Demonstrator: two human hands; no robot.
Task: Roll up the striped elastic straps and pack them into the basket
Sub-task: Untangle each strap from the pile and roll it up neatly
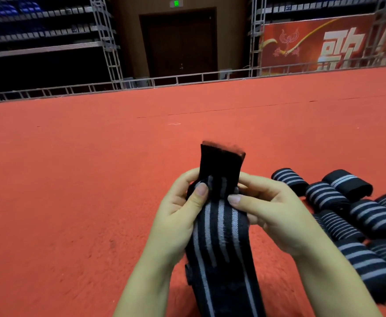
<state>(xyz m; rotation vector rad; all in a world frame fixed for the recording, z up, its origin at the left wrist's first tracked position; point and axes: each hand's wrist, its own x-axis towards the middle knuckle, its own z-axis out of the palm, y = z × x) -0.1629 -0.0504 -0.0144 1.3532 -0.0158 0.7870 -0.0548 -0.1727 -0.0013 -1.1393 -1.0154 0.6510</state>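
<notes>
Both hands at lower centre | left hand (178, 209) and right hand (272, 211) pinch strap (219, 236) between thumbs and fingers | long axis runs toward frame bottom — black end upward | basket unseen

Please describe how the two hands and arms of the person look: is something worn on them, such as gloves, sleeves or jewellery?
Both the left hand and the right hand are bare, without gloves. No ring, watch or bracelet shows. The forearms are uncovered down to the lower picture edge, so no sleeve is in view. The thumbnails are short and unpainted.
</notes>
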